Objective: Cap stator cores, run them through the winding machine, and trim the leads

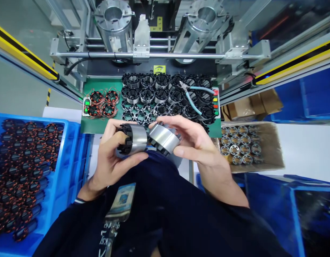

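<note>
My left hand [113, 157] is closed around a motor stator core [139, 138], a silver metal ring with black plastic end pieces. In my right hand [201, 148] is a second stator core [165, 137] of the same kind, tilted and pinched between thumb and fingers. The two cores are held close side by side above my lap, in front of the green work surface [151, 132]. Beyond them, rows of black-ended stator cores [161, 95] stand on that surface. Pliers with light blue handles [193, 101] lie across the right part of those rows.
Several copper-wound stators [108, 110] sit at the left of the green surface. A blue crate [56, 178] of wound stators stands at left. At right is a cardboard box [272, 146] with bare metal cores. Machine rails [181, 56] and two metal cylinders [114, 32] rise behind.
</note>
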Available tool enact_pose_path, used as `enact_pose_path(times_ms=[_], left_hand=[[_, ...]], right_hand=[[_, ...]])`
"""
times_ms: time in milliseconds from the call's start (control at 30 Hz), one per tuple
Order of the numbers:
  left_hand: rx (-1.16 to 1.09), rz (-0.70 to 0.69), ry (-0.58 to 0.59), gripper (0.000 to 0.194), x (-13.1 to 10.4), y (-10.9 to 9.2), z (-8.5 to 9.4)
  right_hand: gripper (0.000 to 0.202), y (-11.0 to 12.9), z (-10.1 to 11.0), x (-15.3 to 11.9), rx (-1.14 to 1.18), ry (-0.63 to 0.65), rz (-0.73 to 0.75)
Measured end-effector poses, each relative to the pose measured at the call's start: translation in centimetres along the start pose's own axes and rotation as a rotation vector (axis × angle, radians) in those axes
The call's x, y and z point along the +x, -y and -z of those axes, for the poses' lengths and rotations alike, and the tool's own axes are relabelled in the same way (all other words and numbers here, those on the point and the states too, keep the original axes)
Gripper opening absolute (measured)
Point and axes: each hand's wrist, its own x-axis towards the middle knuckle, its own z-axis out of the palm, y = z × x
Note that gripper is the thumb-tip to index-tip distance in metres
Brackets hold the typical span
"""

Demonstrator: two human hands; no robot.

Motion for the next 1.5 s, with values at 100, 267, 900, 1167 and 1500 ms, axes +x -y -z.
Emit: enact_pose_path(times_ms=[100,267,900,1167,1500], left_hand=[[0.007,-0.014,0.023,0.029,0.0,-0.2,-0.1],[0.016,-0.007,0.075,0.034,0.0,-0.5,-0.3],[-0.213,0.256,-0.022,0.035,-0.5,2.7,-2.2],[-0.195,0.293,-0.042,0.04,-0.5,3.2,-2.4],[-0.204,0.357,0.05,0.019,-1.1,4.0,-2.3]], right_hand=[[0.064,-0.5,0.6,-0.4,-0.012,0.024,0.007],[0.065,-1.3,1.5,-0.6,-0.002,0.078,0.044],[0.075,2.2,-0.2,3.7,0.045,-0.048,-0.293],[0.081,1.2,0.5,4.0,0.073,0.017,-0.338],[0.099,12.4,14.8,13.8,-0.753,-0.315,0.109]])
